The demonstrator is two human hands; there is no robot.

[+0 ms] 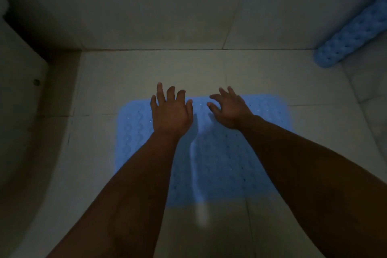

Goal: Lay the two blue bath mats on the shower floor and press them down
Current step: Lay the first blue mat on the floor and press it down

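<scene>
Head view: my left hand and right hand, fingers spread and holding nothing, were over the flat mat on the shower floor; the second mat leaned against the wall. Uneven pressing risked lifted edges.

You have one mat lying flat on the shower floor before you, both your hands over its far edge; a second mat leans against the far right wall.
</scene>
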